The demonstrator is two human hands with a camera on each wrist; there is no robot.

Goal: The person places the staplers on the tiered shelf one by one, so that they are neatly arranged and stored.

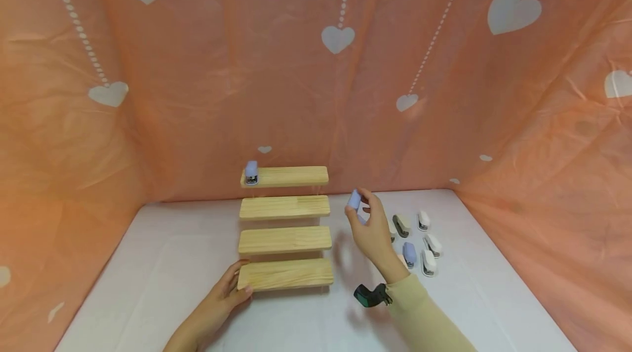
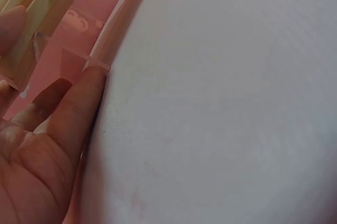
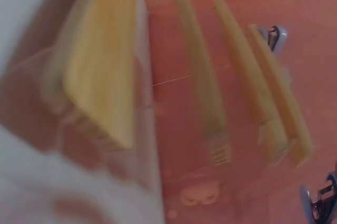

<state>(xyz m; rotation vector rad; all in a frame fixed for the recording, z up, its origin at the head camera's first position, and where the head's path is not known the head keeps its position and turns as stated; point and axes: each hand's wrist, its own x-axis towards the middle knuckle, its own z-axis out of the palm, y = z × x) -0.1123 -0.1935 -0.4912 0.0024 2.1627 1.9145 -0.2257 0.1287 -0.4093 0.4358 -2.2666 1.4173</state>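
- Right hand pinches a small blue stapler in its fingertips, raised above the table, right of the wooden step rack.
- Left hand lies with relaxed fingers against the bottom step's left end.
- Judgement: steady the rack; set the stapler flat on a step, clear of its edge.
- One blue stapler on top step, left end.
- Loose staplers near the table's right edge; nothing blocks the rack.

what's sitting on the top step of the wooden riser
One pale blue mini stapler stands at the left end of the top step; the rest of that step shows bare wood. Whatever lies behind the step is hidden.
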